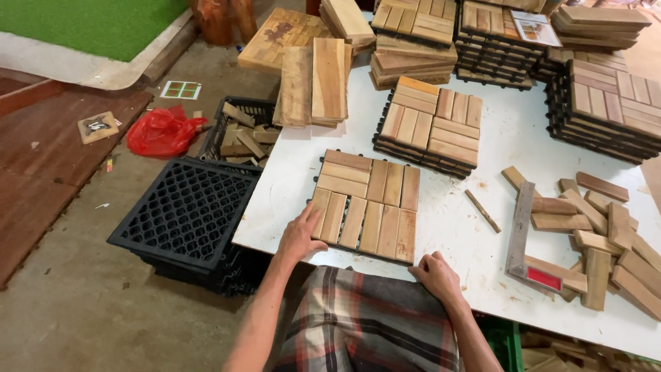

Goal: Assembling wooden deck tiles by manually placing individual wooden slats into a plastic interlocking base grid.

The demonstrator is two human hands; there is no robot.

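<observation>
A square wooden deck tile [367, 204] made of slats on a black plastic grid lies on the white table [502, 145] in front of me. My left hand [300, 234] rests flat on the tile's near left corner, fingers spread. My right hand [435, 274] sits at the table's near edge, just right of the tile's near right corner, fingers curled, holding nothing that I can see.
A short stack of finished tiles [430, 124] sits behind the tile, with taller stacks [606, 107] at the back and right. Loose slats [602, 234] and a metal square [521, 231] lie at the right. Black plastic grids [186, 210] are stacked on the floor at left.
</observation>
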